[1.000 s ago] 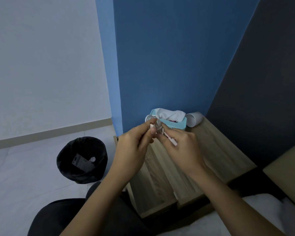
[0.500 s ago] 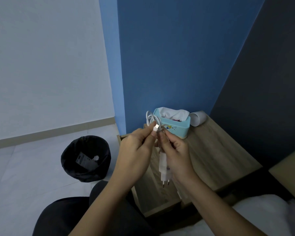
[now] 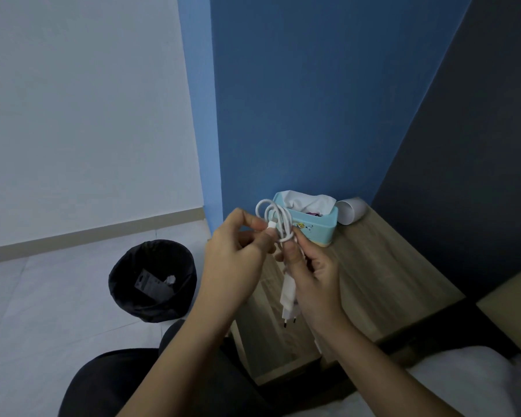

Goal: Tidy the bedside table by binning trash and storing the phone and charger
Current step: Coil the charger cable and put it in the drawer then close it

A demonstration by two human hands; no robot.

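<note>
Both hands hold the charger (image 3: 289,299) above the bedside table's (image 3: 382,284) front-left part: right hand (image 3: 315,275) clasps the bundled cable (image 3: 275,219), left hand (image 3: 238,254) pinches its plug end. Behind, the tissue box (image 3: 316,227) and cup (image 3: 352,210) line the wall edge. The loops look tighter than before. The bin (image 3: 152,279) stands left.

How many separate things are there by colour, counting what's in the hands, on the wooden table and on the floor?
White: 2, the charger with cable and the paper cup
Light blue: 1, the tissue box
Black: 1, the bin
Total: 4
</note>
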